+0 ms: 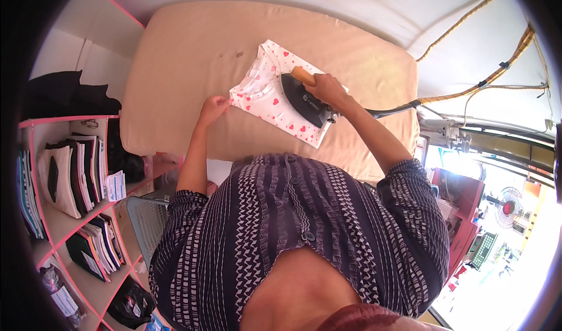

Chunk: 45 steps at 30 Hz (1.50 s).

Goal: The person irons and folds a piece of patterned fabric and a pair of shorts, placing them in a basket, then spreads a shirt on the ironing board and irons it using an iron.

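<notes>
A white shirt (275, 119) printed with red and pink hearts lies folded on a padded ironing table with a tan cloth cover (189, 54). Its neckline points to the upper left. My right hand (330, 91) grips the wooden handle (303, 75) of a dark iron (303, 103), whose soleplate rests on the shirt and hides part of the print. My left hand (216, 109) pinches the shirt's left corner, beside the collar, between thumb and fingers. A black hose (393, 110) runs from the iron to the right.
Yellow-brown cords (491, 78) hang at the right. Pink-edged shelves (83, 225) holding folded clothes and bags stand at the left, near a grey plastic basket (149, 219). A metal machine part (452, 133) sits past the table's right edge. A fan (508, 207) stands farther right.
</notes>
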Motion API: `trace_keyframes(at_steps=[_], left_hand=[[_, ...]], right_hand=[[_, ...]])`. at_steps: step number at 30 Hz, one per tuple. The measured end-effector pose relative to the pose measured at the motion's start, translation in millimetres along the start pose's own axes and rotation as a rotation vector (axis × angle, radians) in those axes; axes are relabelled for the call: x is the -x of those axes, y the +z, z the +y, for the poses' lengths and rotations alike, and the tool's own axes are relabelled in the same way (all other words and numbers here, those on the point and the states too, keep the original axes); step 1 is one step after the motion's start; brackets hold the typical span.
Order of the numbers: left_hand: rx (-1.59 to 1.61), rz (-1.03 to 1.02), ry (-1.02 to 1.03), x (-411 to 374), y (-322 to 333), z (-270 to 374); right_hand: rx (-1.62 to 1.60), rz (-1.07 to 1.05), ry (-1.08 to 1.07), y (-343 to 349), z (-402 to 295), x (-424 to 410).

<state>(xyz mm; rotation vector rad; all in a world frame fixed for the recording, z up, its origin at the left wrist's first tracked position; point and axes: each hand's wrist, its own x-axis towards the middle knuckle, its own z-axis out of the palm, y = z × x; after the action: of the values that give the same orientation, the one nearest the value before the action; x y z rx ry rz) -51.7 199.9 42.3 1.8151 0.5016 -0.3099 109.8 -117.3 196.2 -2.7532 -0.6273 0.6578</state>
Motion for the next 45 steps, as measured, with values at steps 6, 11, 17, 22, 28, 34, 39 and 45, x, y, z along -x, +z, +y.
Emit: trace_keyframes(at_steps=[6,11,17,22,28,34,39,45], left_hand=[[0.107,0.009,-0.057,7,-1,14],[-0.254,0.208,0.068,-4,9,25],[-0.386,0.285,0.164,-42,40,41],[-0.364,-0.077,0.006,-65,39,66],[0.218,-0.061,-0.063,-55,39,61],[0.915,-0.351,-0.205,22,31,50],[1.206,-0.203,-0.066,96,34,22],[1.094,-0.060,0.154,137,-13,36]], right_hand=[[0.009,0.197,0.160,-10,94,-6],[-0.068,0.224,0.438,-39,162,8],[0.497,1.008,0.117,-15,144,35],[-0.204,0.246,0.467,113,134,66],[-0.763,0.480,0.515,142,95,55],[-1.143,0.276,0.479,103,94,40],[-1.112,0.180,0.194,68,63,6],[-1.108,0.134,-0.138,42,3,-29]])
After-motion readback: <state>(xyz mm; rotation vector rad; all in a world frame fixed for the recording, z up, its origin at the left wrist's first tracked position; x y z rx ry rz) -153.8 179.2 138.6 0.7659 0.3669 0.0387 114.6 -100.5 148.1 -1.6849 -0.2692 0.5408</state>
